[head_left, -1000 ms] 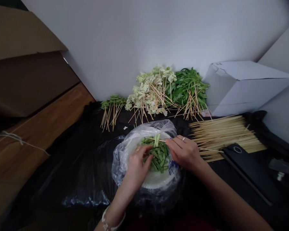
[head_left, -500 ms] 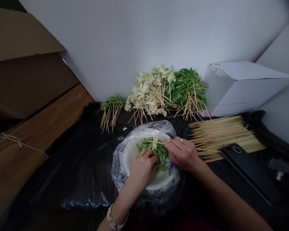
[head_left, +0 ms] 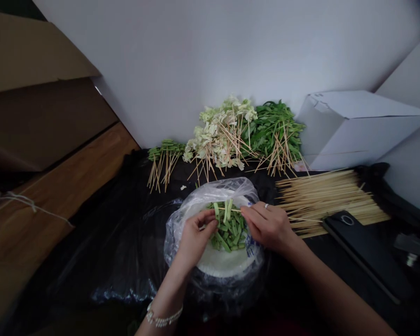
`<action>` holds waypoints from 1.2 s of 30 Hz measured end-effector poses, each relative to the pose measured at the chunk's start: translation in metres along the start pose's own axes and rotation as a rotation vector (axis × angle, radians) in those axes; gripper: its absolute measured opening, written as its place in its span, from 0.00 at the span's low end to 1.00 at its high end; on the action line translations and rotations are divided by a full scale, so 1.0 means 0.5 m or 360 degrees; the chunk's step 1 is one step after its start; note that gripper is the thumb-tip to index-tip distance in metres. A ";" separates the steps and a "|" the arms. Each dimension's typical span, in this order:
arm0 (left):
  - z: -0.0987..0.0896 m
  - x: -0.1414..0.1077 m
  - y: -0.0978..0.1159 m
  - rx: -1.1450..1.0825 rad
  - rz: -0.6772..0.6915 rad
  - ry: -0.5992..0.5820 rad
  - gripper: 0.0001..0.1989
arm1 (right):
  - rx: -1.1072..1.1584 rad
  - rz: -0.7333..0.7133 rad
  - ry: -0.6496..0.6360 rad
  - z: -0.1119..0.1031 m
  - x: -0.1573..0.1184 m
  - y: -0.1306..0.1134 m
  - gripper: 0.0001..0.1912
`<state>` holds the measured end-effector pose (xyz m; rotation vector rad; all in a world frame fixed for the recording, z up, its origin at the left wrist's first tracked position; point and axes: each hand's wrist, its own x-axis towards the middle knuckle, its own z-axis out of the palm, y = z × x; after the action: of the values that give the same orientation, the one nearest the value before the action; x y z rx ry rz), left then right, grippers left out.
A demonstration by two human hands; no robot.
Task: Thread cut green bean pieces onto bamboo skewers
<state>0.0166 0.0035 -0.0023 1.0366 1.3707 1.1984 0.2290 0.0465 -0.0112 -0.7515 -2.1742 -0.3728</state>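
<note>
A white bowl (head_left: 224, 269) wrapped in clear plastic holds cut green bean pieces (head_left: 229, 233). My right hand (head_left: 268, 225) pinches a thin wooden skewer (head_left: 235, 210) above the bowl's right side. Several pale green pieces (head_left: 227, 210) are threaded on it side by side. At the skewer's left end, my left hand (head_left: 196, 235) has its thumb and fingers closed on a bean piece (head_left: 216, 210) that stands upright there. The skewer tip is hard to make out beside that piece.
Skewered bean bundles (head_left: 166, 156), pale leafy skewers (head_left: 220, 135) and dark green leafy skewers (head_left: 276, 130) line the wall. Bare skewers (head_left: 329, 198), a black phone (head_left: 359, 252) and a white box (head_left: 364, 126) lie right; a cardboard box (head_left: 45, 116) stands left. Black plastic (head_left: 126, 247) covers the surface.
My left hand has lifted out of the bean pieces to the skewer's left end, bringing a bean piece with it. My right hand still holds the skewer in nearly the same place.
</note>
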 end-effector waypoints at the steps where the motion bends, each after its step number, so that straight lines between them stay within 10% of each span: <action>1: 0.000 0.001 -0.001 0.0003 0.0014 0.0025 0.13 | 0.0003 -0.0006 -0.0026 0.000 0.000 -0.001 0.08; 36: 0.005 -0.003 -0.001 0.0272 0.0329 0.0186 0.08 | -0.0047 -0.0119 -0.0171 0.006 -0.004 -0.008 0.08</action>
<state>0.0194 0.0023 -0.0027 1.2700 1.5055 1.3277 0.2258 0.0441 -0.0146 -0.7225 -2.3069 -0.4118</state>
